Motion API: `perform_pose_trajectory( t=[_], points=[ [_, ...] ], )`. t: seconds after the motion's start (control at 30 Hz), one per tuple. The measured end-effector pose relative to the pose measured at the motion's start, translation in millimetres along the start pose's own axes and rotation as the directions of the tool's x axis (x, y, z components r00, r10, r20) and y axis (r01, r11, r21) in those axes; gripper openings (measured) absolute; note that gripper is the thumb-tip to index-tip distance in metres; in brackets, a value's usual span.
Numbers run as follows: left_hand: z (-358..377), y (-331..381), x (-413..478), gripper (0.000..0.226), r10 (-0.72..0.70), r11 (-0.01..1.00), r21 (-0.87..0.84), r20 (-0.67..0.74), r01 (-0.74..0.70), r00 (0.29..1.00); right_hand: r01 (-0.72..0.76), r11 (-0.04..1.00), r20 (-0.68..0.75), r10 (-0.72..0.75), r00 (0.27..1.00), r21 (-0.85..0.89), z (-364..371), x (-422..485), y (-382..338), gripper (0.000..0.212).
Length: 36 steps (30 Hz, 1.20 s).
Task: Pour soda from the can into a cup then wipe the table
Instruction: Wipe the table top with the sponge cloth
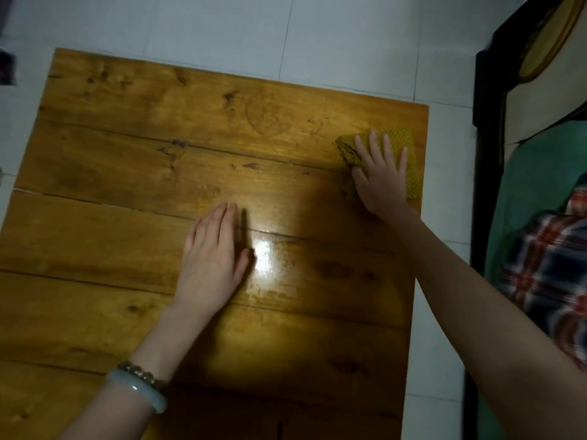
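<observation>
1. Floor (pixel 317 33): pale grey-white tiles with thin dark grout lines. It shows from 9 o'clock round through 12 to 3, and as a narrow strip at 5 o'clock.
2. Table (pixel 127 154): varnished honey-brown planks with knots and open seams, filling the centre down to 7 o'clock.
3. Glare patch (pixel 263 255): one bright reflection on the varnish just below centre. The far corners are dimmer.
4. Dark frame (pixel 486 122): near-black furniture edge, 2 to 4 o'clock.
5. Green cloth (pixel 533 173): lies inside the frame at 3 o'clock.
6. Plaid fabric (pixel 552 274): red, navy and white, blurred, at 4 o'clock beside the green.
7. Yellow-rimmed round object (pixel 552 33): 1 o'clock, cut off by the edge, kind unclear.
</observation>
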<state>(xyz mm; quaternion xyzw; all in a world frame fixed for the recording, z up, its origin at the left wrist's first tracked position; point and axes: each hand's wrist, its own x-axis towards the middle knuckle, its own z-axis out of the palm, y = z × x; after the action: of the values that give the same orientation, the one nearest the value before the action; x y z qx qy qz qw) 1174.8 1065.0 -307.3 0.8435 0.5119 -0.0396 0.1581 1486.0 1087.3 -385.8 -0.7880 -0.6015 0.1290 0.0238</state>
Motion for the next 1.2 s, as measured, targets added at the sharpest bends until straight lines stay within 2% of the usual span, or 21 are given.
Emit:
perform_pose_trajectory(
  t=[0.13,0.33,0.53,0.67,0.77,0.93,1.0,1.13,1.2],
  points=[
    [3,-1,-24,0.072,-0.002,1.000,0.000,0.023,0.002,1.000,0.120,0.990,0.081,-0.114,0.990,-0.069,6,-47,-11,0.066],
    [10,-6,-62,0.069,0.002,1.000,0.027,0.036,-0.003,0.999,0.144,0.989,0.122,-0.138,0.983,-0.043,12,-93,-26,0.069],
    [24,-10,-99,0.065,0.046,0.998,0.042,0.070,-0.049,0.997,0.157,0.979,0.120,-0.173,0.978,0.133,18,-142,-26,0.066],
    [35,-8,-122,0.062,0.092,0.995,0.025,0.107,-0.095,0.990,0.087,0.977,0.111,-0.110,0.988,0.195,26,-192,-30,0.062],
    [41,-5,-142,0.064,0.123,0.992,0.016,0.134,-0.126,0.983,0.015,0.953,0.099,-0.047,0.994,0.303,31,-229,-39,0.065],
    [48,0,-168,0.064,0.170,0.984,0.015,0.175,-0.175,0.970,-0.134,0.823,0.098,0.095,0.991,0.552,33,-265,-48,0.059],
    [51,1,-175,0.070,0.173,0.983,0.030,0.180,-0.181,0.968,-0.158,0.821,0.109,0.118,0.987,0.548,35,-276,-49,0.059],
    [57,3,-181,0.090,0.135,0.988,0.049,0.187,-0.147,0.973,-0.116,0.928,0.102,0.085,0.991,0.354,44,-291,-44,0.058],
    [61,3,-182,0.100,0.119,0.990,0.053,0.206,-0.132,0.971,-0.113,0.937,0.102,0.084,0.991,0.329,47,-292,-42,0.057]
  ],
)
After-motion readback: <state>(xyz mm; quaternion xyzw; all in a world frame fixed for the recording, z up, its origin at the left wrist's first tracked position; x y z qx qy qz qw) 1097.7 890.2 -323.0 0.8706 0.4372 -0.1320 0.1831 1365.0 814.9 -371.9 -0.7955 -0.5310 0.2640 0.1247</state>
